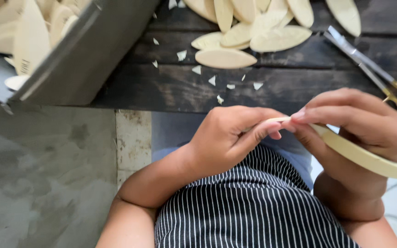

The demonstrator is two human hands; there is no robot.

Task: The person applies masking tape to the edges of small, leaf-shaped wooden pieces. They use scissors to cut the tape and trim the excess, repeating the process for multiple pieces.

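Right hand [352, 121] grips a cream tape roll [368, 158], edge-on, slanting down rightward; left hand [235, 135] pinches its upper-left rim.

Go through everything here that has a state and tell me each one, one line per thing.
Tape roll: held in right hand, end being picked at.
Left hand: fingertips pinching the tape's edge.
Scissors: closed, lying on the dark table.
Leaf-shaped cutouts: piled loose on the table.
Grey box: open, holding more cutouts.
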